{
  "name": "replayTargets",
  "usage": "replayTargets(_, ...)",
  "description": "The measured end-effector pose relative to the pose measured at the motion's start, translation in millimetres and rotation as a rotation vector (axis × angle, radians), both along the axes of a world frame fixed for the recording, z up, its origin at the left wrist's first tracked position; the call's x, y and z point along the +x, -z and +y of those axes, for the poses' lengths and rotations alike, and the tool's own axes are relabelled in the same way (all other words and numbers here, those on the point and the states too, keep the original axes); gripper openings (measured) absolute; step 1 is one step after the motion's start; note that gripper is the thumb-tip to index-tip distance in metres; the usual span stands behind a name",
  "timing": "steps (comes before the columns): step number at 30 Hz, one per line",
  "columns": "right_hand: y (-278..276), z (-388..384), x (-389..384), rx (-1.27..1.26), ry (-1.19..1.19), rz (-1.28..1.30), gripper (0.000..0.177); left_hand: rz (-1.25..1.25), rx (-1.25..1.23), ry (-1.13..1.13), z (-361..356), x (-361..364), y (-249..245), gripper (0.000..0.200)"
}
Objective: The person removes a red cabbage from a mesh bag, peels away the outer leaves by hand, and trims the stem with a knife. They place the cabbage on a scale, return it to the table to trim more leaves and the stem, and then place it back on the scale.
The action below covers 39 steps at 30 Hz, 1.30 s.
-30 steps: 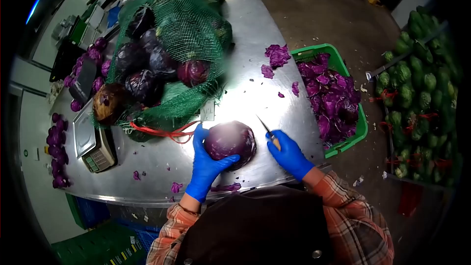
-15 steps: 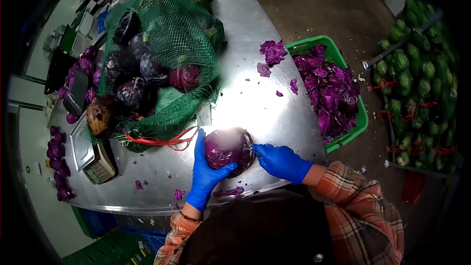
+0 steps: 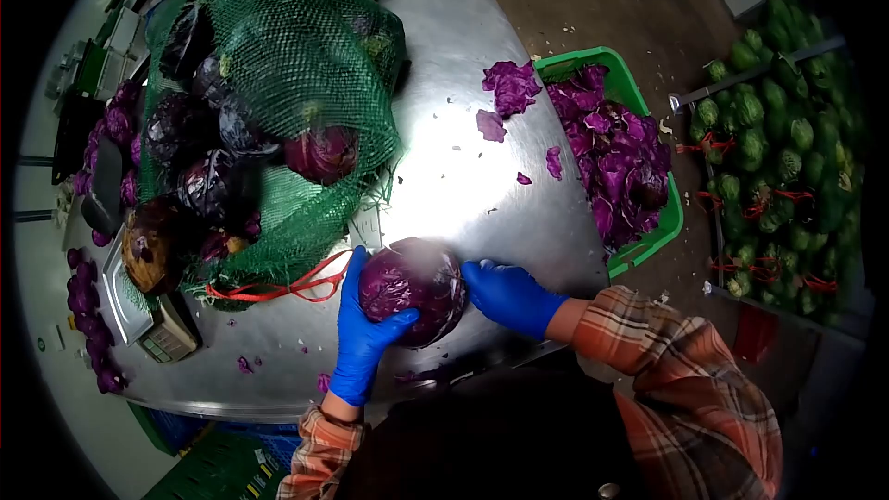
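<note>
A round red cabbage (image 3: 413,294) rests on the metal table in front of me. My left hand (image 3: 366,333) cups its left side, the thumb across the near side and the fingers along the far left. On the right, my right hand (image 3: 512,296) is closed in a fist right beside the cabbage. Whatever those fingers hold is hidden; a thin bright sliver showed there earlier. Both hands wear blue gloves. A red tie (image 3: 282,291) from the green net bag (image 3: 306,46) lies just beyond my left hand.
Dark red cabbages fill the net bag. A scale (image 3: 167,333) stands at left, near a row of cabbages (image 3: 88,306). Torn purple leaves (image 3: 511,88) lie on the table (image 3: 519,194). A green crate (image 3: 673,222) at right holds more leaves. Green vegetables (image 3: 778,148) are stacked farther right.
The view has shifted, so the table contents sit further left. My left hand still holds the cabbage. My right fist stays at its right side, and the bright sliver no longer shows.
</note>
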State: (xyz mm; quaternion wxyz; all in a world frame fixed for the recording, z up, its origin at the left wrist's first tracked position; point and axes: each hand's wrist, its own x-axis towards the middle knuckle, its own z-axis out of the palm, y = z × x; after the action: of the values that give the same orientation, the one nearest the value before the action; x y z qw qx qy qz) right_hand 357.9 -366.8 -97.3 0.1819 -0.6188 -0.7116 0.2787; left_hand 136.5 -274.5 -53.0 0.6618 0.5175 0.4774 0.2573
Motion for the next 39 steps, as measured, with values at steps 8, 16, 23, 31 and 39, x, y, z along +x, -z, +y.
replayTargets(8, -1.1, 1.6, 14.7, -0.107, 0.002, -0.011, 0.013, 0.188, 0.198, -0.042, -25.3, 23.9, -8.9, 0.115)
replayTargets(16, -8.2, 20.7, 4.2, -0.304, 0.034, 0.048, 0.02, 0.114, -0.061, 0.011, 11.3, 3.5, -7.9, 0.102)
replayTargets(23, 16.2, 23.3, 6.0, -0.404, 0.043, 0.059, 0.023, -0.081, 0.109, -0.008, -22.6, -13.9, 17.7, 0.111)
replayTargets(31, 23.3, -33.8, -36.2, -0.311, -0.017, 0.238, 0.067, 0.079, -0.544, -0.251, -55.9, -73.1, -28.1, 0.085)
replayTargets(39, 11.6, -13.3, 41.7, -0.433, 0.648, 0.376, 0.04, -0.27, -0.343, -0.346, -72.5, -45.4, -18.4, 0.071)
